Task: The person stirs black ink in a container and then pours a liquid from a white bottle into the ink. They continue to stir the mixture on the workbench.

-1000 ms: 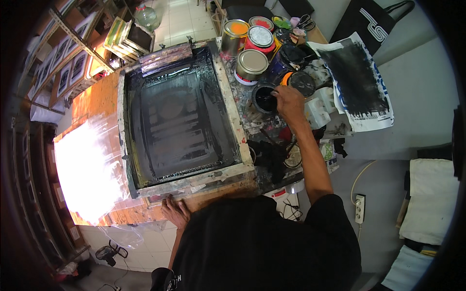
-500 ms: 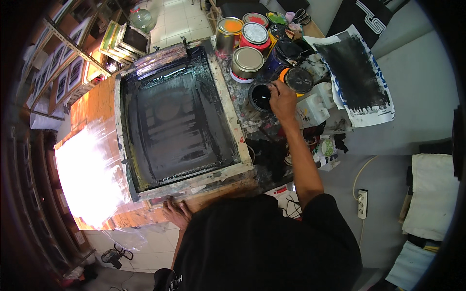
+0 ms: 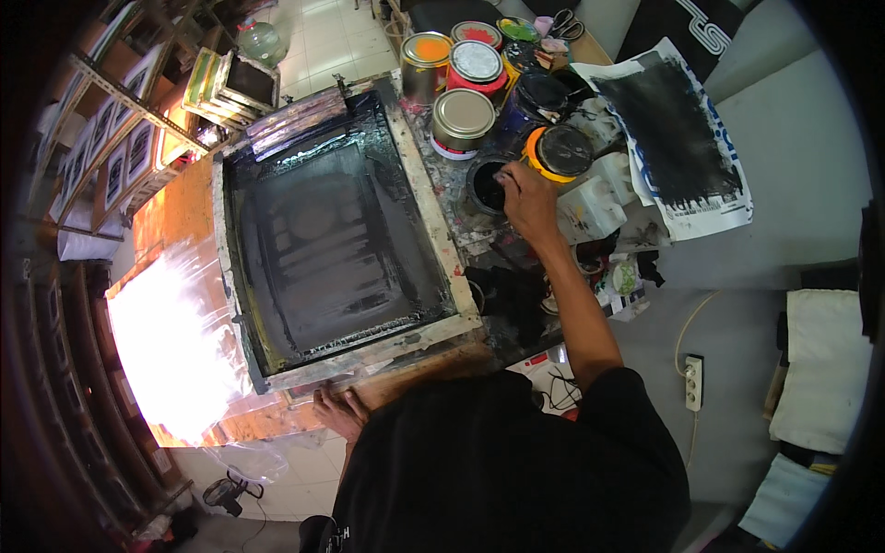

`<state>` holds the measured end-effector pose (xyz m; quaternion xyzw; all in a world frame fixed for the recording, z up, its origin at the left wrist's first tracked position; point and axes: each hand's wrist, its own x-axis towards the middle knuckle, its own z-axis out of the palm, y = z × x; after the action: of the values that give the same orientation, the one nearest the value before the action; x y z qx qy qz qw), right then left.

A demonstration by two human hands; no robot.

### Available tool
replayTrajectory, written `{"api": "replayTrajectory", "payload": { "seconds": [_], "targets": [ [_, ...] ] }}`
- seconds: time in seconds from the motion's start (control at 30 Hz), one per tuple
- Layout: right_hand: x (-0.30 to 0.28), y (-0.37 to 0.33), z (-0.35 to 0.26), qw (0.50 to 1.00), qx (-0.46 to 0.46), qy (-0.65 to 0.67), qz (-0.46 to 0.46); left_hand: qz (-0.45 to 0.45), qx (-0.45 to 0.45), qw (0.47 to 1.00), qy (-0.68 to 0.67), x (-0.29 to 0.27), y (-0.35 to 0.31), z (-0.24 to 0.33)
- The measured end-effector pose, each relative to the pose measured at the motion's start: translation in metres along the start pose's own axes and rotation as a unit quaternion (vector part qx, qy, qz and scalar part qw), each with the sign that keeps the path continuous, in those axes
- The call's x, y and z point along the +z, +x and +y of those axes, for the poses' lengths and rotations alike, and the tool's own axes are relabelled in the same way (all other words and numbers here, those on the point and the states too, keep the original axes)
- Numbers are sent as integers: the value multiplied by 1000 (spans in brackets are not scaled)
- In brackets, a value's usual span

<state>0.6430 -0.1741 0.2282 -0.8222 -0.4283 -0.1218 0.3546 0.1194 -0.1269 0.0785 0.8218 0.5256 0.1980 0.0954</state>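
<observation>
Two bare hands show: the right hand (image 3: 529,195) is at the dark pot (image 3: 471,195), its fingers curled together at the right side of the rim; whether they pinch anything I cannot tell. The left hand (image 3: 341,412) rests at the near edge of the table (image 3: 175,207), fingers slightly apart. The pot stands just right of the screen (image 3: 341,249), nearer than the lidded can (image 3: 463,112) and left of the orange jar (image 3: 559,153).

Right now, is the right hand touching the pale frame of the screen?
Apart. The head view shows the dark tub between the right hand and the pale frame.
</observation>
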Motion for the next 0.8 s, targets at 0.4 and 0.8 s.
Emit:
{"api": "replayTrajectory", "payload": {
  "seconds": [0.4,0.8],
  "targets": [
    [-3,12,5,1000,-25,13,-3,7,-3,1000,24,2,0,-2],
    [-38,10,12,989,-25,-106,-95,2,-13,999,33,2,0,3]
  ]
}}
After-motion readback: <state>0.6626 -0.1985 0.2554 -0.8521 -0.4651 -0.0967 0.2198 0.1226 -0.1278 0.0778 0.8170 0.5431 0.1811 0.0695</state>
